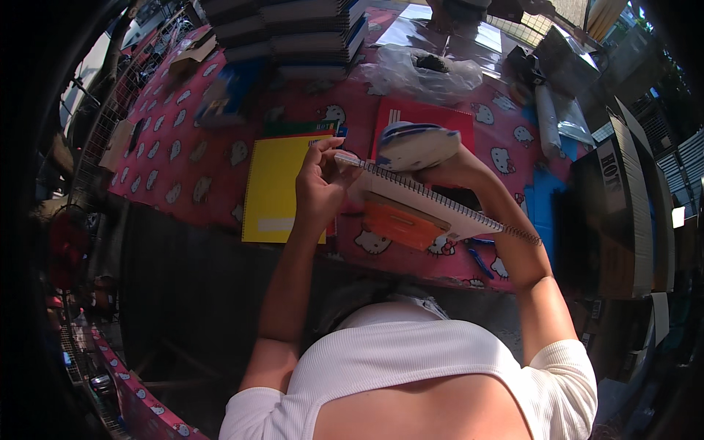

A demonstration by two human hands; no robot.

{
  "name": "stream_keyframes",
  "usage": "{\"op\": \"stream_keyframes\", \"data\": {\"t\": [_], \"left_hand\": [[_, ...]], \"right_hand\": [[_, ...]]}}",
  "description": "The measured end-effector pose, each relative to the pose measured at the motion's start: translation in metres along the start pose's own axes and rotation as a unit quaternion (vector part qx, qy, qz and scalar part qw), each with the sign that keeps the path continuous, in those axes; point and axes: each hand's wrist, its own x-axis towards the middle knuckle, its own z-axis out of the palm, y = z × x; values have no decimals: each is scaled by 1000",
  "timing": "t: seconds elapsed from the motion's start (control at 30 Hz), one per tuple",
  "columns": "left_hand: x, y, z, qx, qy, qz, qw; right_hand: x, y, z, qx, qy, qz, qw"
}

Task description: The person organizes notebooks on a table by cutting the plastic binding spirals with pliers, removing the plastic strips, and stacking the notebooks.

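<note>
A spiral notebook (433, 202) is tilted up on edge in front of me, its wire binding slanting down to the right. My left hand (323, 176) grips the upper left end of the binding between thumb and fingers. Behind the notebook, my right hand (447, 172) holds a bunched white cloth with blue patches (418, 147); its fingers are partly hidden. Left of these lies a yellow spiral notebook (282, 183), overlapping a green one (297, 128). Farther back rests a red notebook (433, 114). An orange flat item (403, 224) shows below the tilted notebook.
A tall stack of notebooks (293, 33) stands at the back left of the pink patterned table cover (172, 165). Clear plastic (447, 77) lies at the back. Blue-handled tools (480, 260) sit by the front edge. An open cardboard box (623, 213) is on the right.
</note>
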Motion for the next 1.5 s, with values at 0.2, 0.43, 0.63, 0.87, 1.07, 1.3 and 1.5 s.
{"op": "stream_keyframes", "data": {"t": [0.2,0.43,0.63,0.87,1.07,1.3,1.5], "left_hand": [[1,-11,-7,-35,-17,-17,999],[6,2,-18,-92,-74,-85,989],[21,-28,-24,-200,-154,-65,965],[41,-38,-17,-209,-178,-80,958],[42,-2,34,-183,-156,12,971],[42,8,48,-169,-146,14,975],[28,31,65,-57,-116,152,980]], "right_hand": [[18,18,-7,-88,18,-65,994],[-49,114,-80,-456,429,237,743],[-155,160,-80,-519,356,177,757],[-225,126,53,-470,280,275,790],[-243,153,81,-417,406,183,793],[-213,147,44,-439,413,187,776],[-221,91,86,-294,300,288,860]]}}
